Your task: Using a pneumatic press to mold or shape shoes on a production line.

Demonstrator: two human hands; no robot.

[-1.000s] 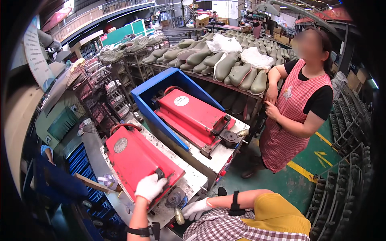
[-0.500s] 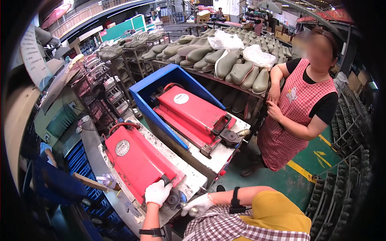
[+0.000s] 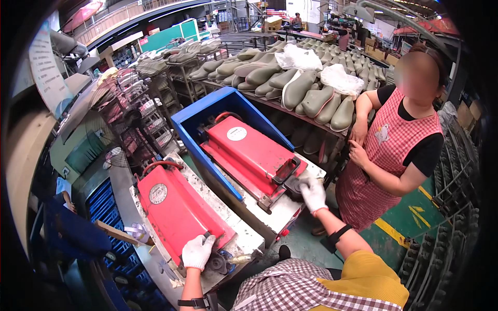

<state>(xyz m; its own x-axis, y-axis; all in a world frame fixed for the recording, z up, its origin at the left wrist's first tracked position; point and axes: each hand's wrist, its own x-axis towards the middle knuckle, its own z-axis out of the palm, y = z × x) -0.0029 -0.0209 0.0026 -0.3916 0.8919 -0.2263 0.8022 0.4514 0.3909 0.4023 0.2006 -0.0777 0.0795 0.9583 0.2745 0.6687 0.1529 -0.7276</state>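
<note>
The nearer machine has a red metal cover with a black handle at its near end. My left hand, in a white knit glove, is closed on that handle. Beside it sit a round black knob base and a lever with a pale grip, which nothing holds. My right hand, gloved too, reaches to the second machine's red cover. It is closed over the lever by the round black base, just right of the black handle; the glove hides the lever's grip.
A blue metal surround encloses the second machine. Grey-green boots crowd a rack behind it. A person in a checked apron stands at right, hands together. A wire fan and blue crates are on the left.
My right hand has left the nearer machine's lever and moved up and right to the second machine's. My left hand stays on the nearer cover's handle. The view has shifted slightly.
</note>
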